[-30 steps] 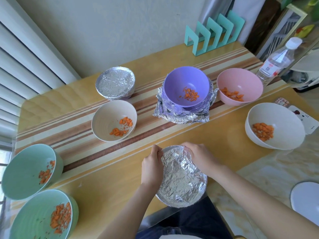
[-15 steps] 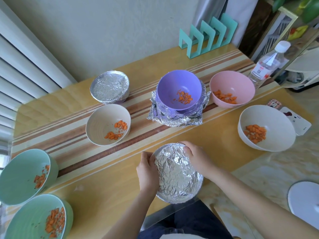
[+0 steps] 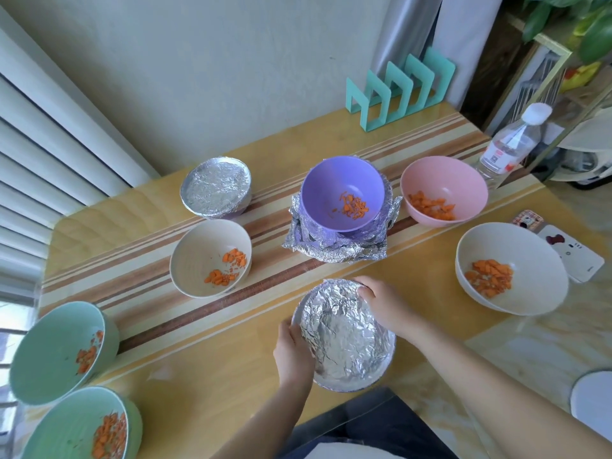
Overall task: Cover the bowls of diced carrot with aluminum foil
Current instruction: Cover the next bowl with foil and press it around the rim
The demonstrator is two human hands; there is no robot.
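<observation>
- The foil-topped bowl (image 3: pixel 344 339) sits at the table's (image 3: pixel 205 369) near edge; both hands clasp its rim, likely to crimp the foil tight.
- The left hand (image 3: pixel 293 351) curls round the left side; the right hand (image 3: pixel 381 301) curls over the far rim, fingertips (image 3: pixel 362 289) pressing foil.
- A purple bowl (image 3: pixel 342 193) rests on spare foil sheets (image 3: pixel 334 251) mid-table, probably weighing them down.
- Carrot under the foil is hidden; the green bowl (image 3: pixel 76 425) at the near left corner is cut off.

The striped wooden table (image 3: pixel 198 369) bears a crumpled foil stack (image 3: pixel 331 253). Left of the stack stands a cream bowl (image 3: pixel 198 253), right of it a pink bowl (image 3: pixel 443 180), behind it a teal rack (image 3: pixel 397 91), and nearer than it a foil-covered bowl (image 3: pixel 344 339). Right of the stack, a bottle (image 3: pixel 506 144) perhaps stands at the table's edge.
</observation>
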